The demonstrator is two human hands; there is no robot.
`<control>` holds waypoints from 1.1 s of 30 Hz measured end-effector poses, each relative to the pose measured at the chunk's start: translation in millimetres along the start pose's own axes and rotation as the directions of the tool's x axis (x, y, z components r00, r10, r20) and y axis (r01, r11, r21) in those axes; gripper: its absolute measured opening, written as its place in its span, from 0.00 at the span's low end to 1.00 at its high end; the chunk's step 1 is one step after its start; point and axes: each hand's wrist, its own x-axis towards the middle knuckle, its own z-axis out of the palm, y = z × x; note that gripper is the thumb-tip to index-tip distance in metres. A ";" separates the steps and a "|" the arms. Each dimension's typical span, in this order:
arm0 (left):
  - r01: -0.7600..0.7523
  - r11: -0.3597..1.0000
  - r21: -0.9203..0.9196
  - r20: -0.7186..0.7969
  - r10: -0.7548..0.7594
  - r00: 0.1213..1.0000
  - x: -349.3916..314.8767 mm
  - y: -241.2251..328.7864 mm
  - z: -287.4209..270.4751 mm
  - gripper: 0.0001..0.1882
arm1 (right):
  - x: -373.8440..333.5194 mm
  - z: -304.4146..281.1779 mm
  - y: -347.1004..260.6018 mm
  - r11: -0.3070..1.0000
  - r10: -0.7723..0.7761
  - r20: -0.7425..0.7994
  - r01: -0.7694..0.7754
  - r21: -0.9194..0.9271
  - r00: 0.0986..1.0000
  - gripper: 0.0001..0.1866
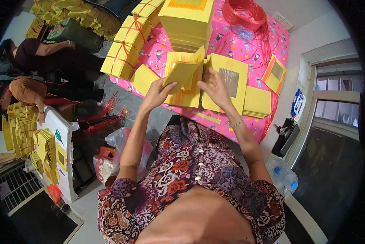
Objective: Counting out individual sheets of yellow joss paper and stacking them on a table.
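Note:
My left hand pinches a folded sheaf of yellow paper near its lower left edge and tilts it up. Beneath that sheaf lies a yellow paper stack with orange showing inside. Just to the right, my right hand has thumb and fingers apart, over the left edge of another yellow paper stack bearing a silver-grey square. Its fingertips are partly hidden by the paper's edge, so contact there is unclear. A lower pile of plain yellow paper sits to the right of this stack.
Tall yellow paper stacks and bundles tied with red string stand on the pink patterned tablecloth. A red string coil is at the back right. Two other people work at the left, near a white table. Plastic bags lie below.

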 end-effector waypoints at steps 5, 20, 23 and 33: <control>0.124 0.913 -0.388 0.108 -0.088 0.990 -19.7 9.5 -5.5 0.18 | 15.5 22.1 7.1 0.985 -0.061 0.205 0.025 0.172 0.977 0.54; -0.063 0.946 0.318 -0.393 0.192 0.899 12.6 38.0 37.4 0.34 | 14.2 -4.9 -33.8 0.985 0.001 0.108 -0.020 0.172 0.994 0.32; -0.286 0.927 -0.242 -0.314 0.204 0.927 34.2 21.5 51.4 0.34 | 14.3 -14.2 -24.2 0.989 0.017 0.102 -0.032 0.145 0.995 0.31; -0.235 0.896 -0.378 -0.156 0.188 0.970 56.6 -21.8 87.8 0.23 | 10.6 -35.3 -4.2 0.994 -0.047 0.029 0.050 -0.100 0.998 0.32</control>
